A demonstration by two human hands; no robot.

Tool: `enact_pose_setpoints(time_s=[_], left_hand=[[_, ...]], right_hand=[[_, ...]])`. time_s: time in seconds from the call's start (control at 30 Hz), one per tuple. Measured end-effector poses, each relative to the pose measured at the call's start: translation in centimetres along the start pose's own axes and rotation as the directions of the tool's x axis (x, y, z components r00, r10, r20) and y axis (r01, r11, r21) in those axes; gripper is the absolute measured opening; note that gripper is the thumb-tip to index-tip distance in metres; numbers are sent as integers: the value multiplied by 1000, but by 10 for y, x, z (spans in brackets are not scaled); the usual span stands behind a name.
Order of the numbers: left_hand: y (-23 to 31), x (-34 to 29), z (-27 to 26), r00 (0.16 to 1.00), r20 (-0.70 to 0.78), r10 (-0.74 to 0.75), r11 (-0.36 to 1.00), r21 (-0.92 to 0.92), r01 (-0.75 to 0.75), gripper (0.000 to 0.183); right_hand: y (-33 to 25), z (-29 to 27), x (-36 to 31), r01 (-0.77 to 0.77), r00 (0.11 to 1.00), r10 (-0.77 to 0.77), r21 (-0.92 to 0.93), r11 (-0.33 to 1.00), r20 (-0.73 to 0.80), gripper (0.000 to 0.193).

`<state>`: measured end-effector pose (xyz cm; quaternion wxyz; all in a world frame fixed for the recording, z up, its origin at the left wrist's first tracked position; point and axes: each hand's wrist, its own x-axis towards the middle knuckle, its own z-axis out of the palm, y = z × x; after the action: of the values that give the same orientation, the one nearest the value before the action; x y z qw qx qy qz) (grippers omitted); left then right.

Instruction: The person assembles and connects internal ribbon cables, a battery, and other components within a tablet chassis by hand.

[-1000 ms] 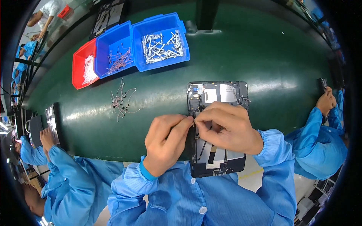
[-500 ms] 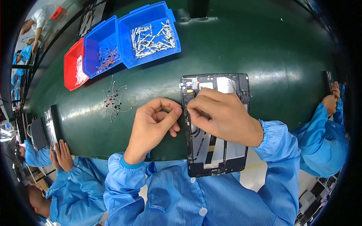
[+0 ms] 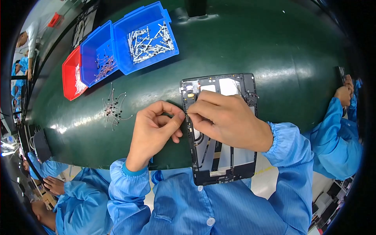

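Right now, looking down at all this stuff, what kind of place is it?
Probably an electronics assembly workshop. There's what looks like a tablet with its insides showing, blue bins holding small parts, and workers in blue smocks on both sides.

Wires (image 3: 112, 109) lie left of the tablet (image 3: 242, 157), with three bins (image 3: 96, 44) behind them.

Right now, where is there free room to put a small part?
The green table is bare right of the tablet, toward a co-worker's hands, and between the loose wires, the left hand and the near edge. Crowded: upper left, with red bin and blue bins; tablet's left edge, with the right hand there.
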<state>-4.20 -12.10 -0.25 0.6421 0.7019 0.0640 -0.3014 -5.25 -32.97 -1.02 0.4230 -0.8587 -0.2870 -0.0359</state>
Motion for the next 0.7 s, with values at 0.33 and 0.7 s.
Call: enact_pose_setpoints(time_s=[0.33, 0.7], left_hand=[[1, 1, 4, 1000, -6, -8, 1000, -6, 8, 9], [-11, -1, 10, 993, -69, 94, 994, -56, -98, 11]], right_hand=[[0, 2, -1, -90, 996, 90, 76, 993, -1, 10], [0, 2, -3, -60, 998, 61, 38, 998, -19, 11]])
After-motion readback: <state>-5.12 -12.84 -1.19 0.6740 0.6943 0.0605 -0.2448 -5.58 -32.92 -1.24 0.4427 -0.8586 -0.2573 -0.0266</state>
